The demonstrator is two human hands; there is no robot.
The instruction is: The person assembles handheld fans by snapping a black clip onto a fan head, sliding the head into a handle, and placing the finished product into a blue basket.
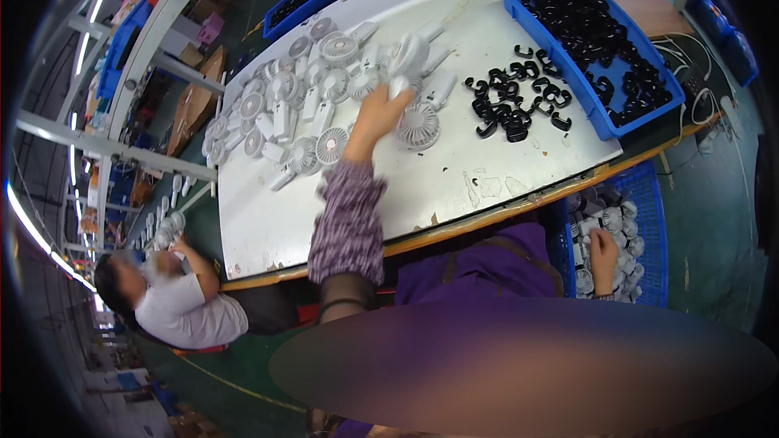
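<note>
My left hand [376, 120] reaches over the white table and is closed around a white handheld fan [411, 53], smeared by motion, among a pile of similar fans. Just below and right of this hand a round fan head [419, 125] lies on the table, its grille facing up. To the right is my right hand [602, 255], low beside the table, over a blue basket [654, 231] of white fans. Its fingers look loosely bent and apart, with nothing visible in them. Black curved clips [513, 99] lie loose on the table, right of the fans.
A blue tray [560, 73] of black clips stands at the table's right; a smaller blue bin [300, 6] is at the far edge. White cables [704, 101] hang at the right. A seated co-worker [182, 300] handles white fans at left. Another person's hand shows at the top.
</note>
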